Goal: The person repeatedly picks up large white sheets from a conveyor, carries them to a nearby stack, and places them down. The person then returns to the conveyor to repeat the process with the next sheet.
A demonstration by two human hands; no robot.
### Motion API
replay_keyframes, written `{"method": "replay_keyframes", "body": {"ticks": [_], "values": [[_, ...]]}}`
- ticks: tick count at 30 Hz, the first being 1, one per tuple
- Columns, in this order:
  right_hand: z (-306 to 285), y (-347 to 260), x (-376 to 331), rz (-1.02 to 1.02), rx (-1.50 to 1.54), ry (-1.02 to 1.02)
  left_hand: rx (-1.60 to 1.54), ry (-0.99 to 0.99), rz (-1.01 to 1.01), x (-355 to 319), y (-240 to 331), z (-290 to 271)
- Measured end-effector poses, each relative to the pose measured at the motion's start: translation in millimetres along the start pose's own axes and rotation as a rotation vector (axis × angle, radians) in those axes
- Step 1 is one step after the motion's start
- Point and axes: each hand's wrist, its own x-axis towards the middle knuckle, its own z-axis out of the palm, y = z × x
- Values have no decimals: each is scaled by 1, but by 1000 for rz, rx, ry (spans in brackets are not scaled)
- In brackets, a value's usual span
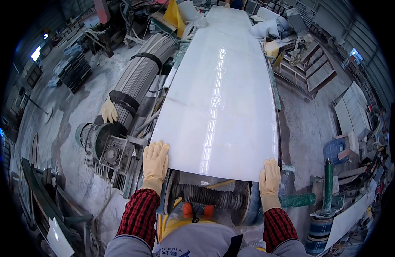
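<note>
The long white slab (219, 98) is lying flat in front of you, stretching from your hands toward the far end, where another person's hand (227, 5) is showing at its edge. Your left hand (154, 167) is covering the near left corner, its fingers extending forward and almost together; your right hand (270, 180) is matching it at the near right corner, fingers also straight and close. Whether either is pinching the edge, you cannot tell from here. Judging progress, the slab is already spanning the line lengthwise, while letting go is not yet done; anything further is remaining unclear. Below the near edge a ribbed roller (210, 196) is showing. Farther left, a pale glove (109, 110) is resting against a strapped bundle of strips (139, 79), above a motor (105, 143).
</note>
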Motion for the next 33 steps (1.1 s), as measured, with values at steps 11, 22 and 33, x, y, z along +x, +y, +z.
{"method": "replay_keyframes", "body": {"ticks": [11, 22, 33], "values": [[-2, 1, -6, -1, 8, -15, -4, -20, -12, -3, 2, -4], [-2, 1, -10, 9, 9, -17, 18, -5, -7, -6, 2, -3], [-7, -2, -12, 13, 16, -23, 37, -3, -10, -10, 3, -5]]}}
